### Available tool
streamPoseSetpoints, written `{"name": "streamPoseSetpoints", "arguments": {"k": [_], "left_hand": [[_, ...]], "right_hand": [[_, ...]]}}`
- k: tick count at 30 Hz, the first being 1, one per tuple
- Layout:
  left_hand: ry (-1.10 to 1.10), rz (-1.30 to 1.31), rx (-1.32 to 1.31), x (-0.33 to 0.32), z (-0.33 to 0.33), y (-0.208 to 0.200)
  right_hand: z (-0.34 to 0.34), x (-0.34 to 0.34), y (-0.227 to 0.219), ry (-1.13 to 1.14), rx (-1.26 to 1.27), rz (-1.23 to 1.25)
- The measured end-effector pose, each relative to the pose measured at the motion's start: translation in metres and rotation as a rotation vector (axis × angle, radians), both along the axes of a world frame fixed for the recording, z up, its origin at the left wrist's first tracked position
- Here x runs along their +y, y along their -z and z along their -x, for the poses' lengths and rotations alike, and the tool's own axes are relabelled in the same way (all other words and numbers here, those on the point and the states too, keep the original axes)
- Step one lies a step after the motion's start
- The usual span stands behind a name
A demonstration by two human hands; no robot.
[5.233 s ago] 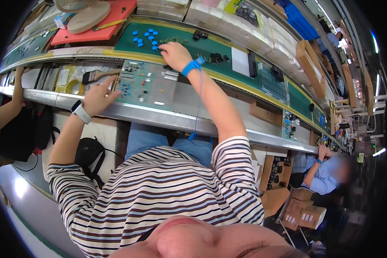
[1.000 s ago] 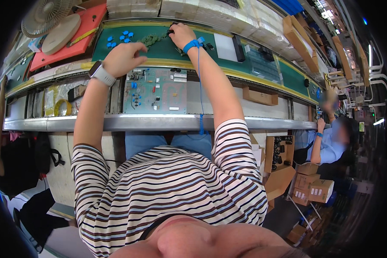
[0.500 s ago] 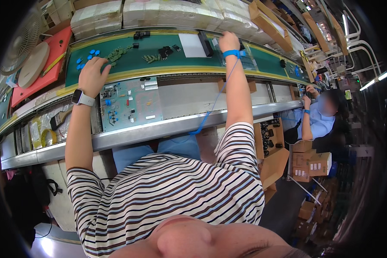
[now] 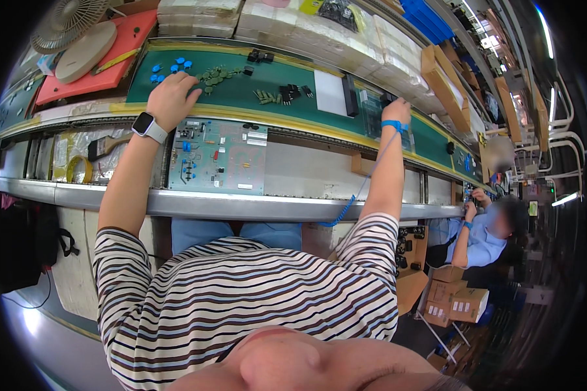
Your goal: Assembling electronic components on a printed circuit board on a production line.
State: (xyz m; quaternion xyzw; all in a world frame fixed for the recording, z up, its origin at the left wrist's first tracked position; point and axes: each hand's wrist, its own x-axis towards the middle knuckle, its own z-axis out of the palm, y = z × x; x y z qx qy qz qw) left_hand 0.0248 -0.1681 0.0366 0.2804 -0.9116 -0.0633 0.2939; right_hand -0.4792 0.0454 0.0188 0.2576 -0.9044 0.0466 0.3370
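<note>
left hand [image 4: 171, 101] palm-down, thumb [image 4: 194, 98] apart

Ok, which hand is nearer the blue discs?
Left. The left hand is close by the blue discs, on their near side; the right hand is well off to their right, by the clear plastic tray.

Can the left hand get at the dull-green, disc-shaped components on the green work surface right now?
Probably yes. The left hand is just left of the dull-green, disc-shaped components, thumb side toward them, and nothing visible stands between. Whether it already holds something is unclear.
</note>
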Motion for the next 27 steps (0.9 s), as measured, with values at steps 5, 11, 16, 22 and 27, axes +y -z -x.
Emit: {"name": "streamPoseSetpoints", "arguments": {"k": [5,11,16,22,27], "left_hand": [[0.092,-0.041,0.099,0.015,0.001,-0.006],[0.358,-0.179,0.186,0.043,0.011,-0.024],[0.382,-0.247,0.075,0.032,0.008,-0.012],[0.312,-0.262,-0.123,0.031,0.003,-0.013],[0.36,-0.152,-0.256,0.029,0.002,-0.006]], "right_hand": [[-0.111,-0.039,-0.051,-0.587,-0.389,0.278],[-0.289,-0.075,-0.042,-1.169,-1.288,0.194],[-0.313,-0.095,-0.028,-1.12,-1.699,0.216],[-0.275,-0.108,-0.034,-1.08,-0.924,0.223],[-0.259,-0.115,-0.02,-1.071,-0.76,0.006]]}}
